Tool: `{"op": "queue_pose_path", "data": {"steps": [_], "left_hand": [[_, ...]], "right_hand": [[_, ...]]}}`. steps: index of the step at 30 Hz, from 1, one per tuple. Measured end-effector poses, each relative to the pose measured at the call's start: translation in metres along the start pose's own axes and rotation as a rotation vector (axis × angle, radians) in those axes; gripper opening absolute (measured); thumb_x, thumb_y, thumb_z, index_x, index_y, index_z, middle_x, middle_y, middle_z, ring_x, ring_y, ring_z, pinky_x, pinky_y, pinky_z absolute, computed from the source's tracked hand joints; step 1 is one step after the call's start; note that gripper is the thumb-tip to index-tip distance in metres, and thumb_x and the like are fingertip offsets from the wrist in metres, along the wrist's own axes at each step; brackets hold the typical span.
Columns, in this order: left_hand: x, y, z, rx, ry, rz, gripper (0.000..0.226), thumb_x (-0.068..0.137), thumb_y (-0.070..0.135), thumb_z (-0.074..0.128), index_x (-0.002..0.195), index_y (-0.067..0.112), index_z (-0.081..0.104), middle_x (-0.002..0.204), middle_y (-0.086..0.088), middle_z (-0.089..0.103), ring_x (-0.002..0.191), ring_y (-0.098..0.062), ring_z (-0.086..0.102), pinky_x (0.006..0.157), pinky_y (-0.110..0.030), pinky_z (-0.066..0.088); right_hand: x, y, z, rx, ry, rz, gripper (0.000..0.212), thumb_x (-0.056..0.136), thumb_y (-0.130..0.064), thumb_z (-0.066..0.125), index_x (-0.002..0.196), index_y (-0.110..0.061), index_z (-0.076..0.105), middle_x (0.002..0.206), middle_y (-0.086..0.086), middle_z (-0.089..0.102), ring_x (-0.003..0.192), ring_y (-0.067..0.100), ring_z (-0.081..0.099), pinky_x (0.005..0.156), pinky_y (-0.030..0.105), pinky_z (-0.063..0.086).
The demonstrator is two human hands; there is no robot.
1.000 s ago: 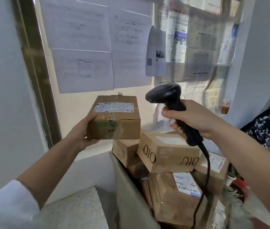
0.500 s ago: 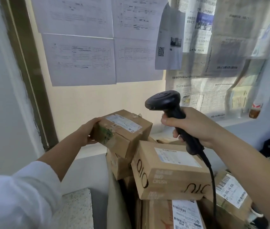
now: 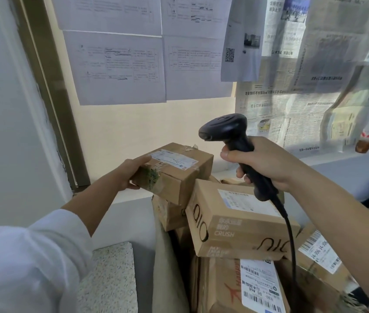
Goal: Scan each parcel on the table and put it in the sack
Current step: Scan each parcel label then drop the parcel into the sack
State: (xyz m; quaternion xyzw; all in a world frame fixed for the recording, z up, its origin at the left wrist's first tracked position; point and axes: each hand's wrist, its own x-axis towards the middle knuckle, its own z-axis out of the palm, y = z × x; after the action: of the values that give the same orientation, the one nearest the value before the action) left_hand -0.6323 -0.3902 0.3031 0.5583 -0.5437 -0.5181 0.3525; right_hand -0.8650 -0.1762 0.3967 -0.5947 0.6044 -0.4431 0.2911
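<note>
My left hand (image 3: 131,173) grips the left end of a small brown cardboard parcel (image 3: 179,175) with a white label on top; the parcel rests tilted on the pile of boxes in the sack (image 3: 167,267). A black handheld scanner (image 3: 235,143) with a dangling cable is held in my right hand (image 3: 267,163), above and to the right of that parcel, its head pointing left. Below it lies a box printed "CRUSH" (image 3: 235,224). Lower in the sack are several more labelled boxes (image 3: 246,288).
The sack's grey-beige fabric edge stands at centre bottom. A speckled stone surface (image 3: 109,276) lies to its left. Papers and newspapers (image 3: 292,86) cover the window behind. A sill (image 3: 328,159) holds a small bottle (image 3: 364,142) at right. White wall at left.
My left hand lowered the parcel from in front of the scanner down onto the pile in the sack. The scanner hand stayed roughly in place; the view shifted closer and down.
</note>
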Motion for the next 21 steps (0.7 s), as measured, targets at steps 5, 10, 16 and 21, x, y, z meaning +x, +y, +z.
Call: {"op": "queue_pose_path", "data": {"steps": [5, 10, 16, 21], "left_hand": [[-0.002, -0.012, 0.000, -0.113, 0.075, -0.020, 0.057, 0.086, 0.048, 0.059, 0.128, 0.012, 0.045, 0.122, -0.010, 0.050, 0.111, -0.030, 0.049, 0.094, -0.048, 0.046], [-0.001, -0.017, 0.005, -0.162, 0.173, 0.029, 0.051, 0.085, 0.035, 0.066, 0.123, 0.008, 0.045, 0.126, -0.013, 0.049, 0.102, -0.028, 0.047, 0.079, -0.040, 0.047], [0.004, -0.009, 0.029, -0.163, 0.161, 0.063, 0.063, 0.088, 0.042, 0.061, 0.136, 0.010, 0.036, 0.135, -0.013, 0.044, 0.112, -0.029, 0.045, 0.082, -0.040, 0.044], [0.009, -0.013, 0.045, -0.112, 0.092, 0.039, 0.071, 0.091, 0.059, 0.044, 0.148, 0.026, 0.017, 0.150, -0.007, 0.029, 0.134, -0.033, 0.032, 0.101, -0.056, 0.032]], "right_hand": [[-0.006, 0.006, 0.003, 0.024, -0.028, 0.017, 0.016, 0.085, -0.024, 0.066, 0.093, -0.009, 0.062, 0.058, 0.008, 0.054, 0.057, 0.023, 0.049, 0.052, 0.027, 0.042], [-0.009, 0.011, 0.003, 0.047, -0.039, 0.004, 0.013, 0.085, -0.023, 0.066, 0.090, -0.012, 0.062, 0.063, 0.009, 0.055, 0.055, 0.019, 0.050, 0.049, 0.025, 0.042], [-0.009, 0.018, -0.002, 0.055, -0.045, -0.004, 0.011, 0.084, -0.022, 0.067, 0.088, -0.013, 0.062, 0.068, 0.013, 0.055, 0.059, 0.021, 0.052, 0.051, 0.027, 0.043], [-0.010, 0.026, -0.009, 0.043, -0.035, 0.002, 0.010, 0.084, -0.024, 0.068, 0.085, -0.015, 0.063, 0.062, 0.006, 0.057, 0.057, 0.018, 0.054, 0.051, 0.028, 0.044]]}}
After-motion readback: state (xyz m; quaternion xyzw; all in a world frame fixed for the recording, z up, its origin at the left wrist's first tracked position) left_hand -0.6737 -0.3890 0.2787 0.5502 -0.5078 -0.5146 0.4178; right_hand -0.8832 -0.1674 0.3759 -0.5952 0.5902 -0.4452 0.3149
